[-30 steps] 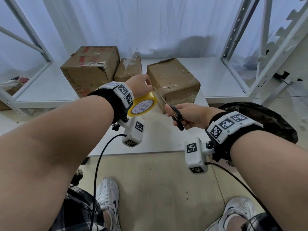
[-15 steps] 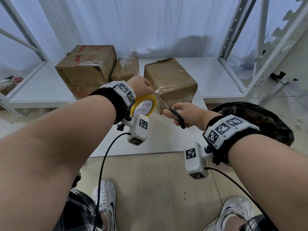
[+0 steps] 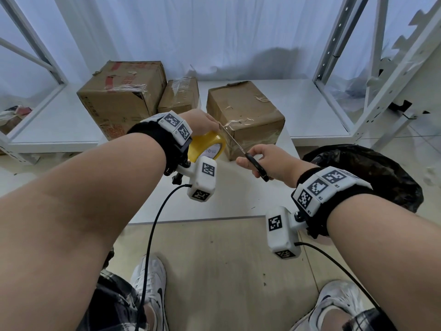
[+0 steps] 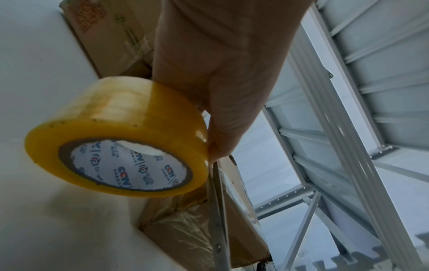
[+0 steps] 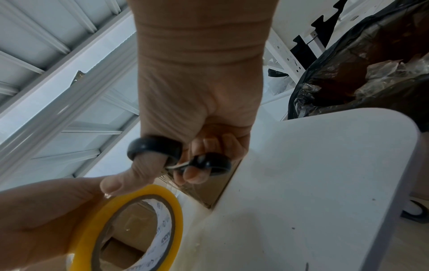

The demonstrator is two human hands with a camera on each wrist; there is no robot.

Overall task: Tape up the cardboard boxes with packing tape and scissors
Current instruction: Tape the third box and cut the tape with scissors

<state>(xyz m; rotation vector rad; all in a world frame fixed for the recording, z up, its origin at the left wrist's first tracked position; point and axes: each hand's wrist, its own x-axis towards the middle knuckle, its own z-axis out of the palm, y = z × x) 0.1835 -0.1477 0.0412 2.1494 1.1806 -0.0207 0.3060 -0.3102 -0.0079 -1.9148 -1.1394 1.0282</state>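
My left hand (image 3: 202, 121) grips a yellow roll of packing tape (image 3: 207, 145) above the white table (image 3: 226, 199). The same tape roll (image 4: 116, 135) fills the left wrist view, held at its right rim. My right hand (image 3: 265, 161) holds black-handled scissors (image 3: 256, 164), thumb and fingers through the handle rings (image 5: 155, 146). The blades (image 3: 232, 139) run up to the left hand's fingers by the roll. Three cardboard boxes stand behind: a large box (image 3: 124, 96), a small box (image 3: 180, 94) and a nearer box (image 3: 245, 115) with wrinkled tape on it.
White metal shelving frames (image 3: 372, 75) stand at right and left. A black rubbish bag (image 3: 372, 173) with tape scraps sits right of the table. A white curtain hangs behind. My shoes (image 3: 152, 283) are on the floor under the table's front edge.
Both hands moved slightly forward and left toward the nearer box. The tape roll tilted, and the scissors blades now reach up to the left hand's fingers.
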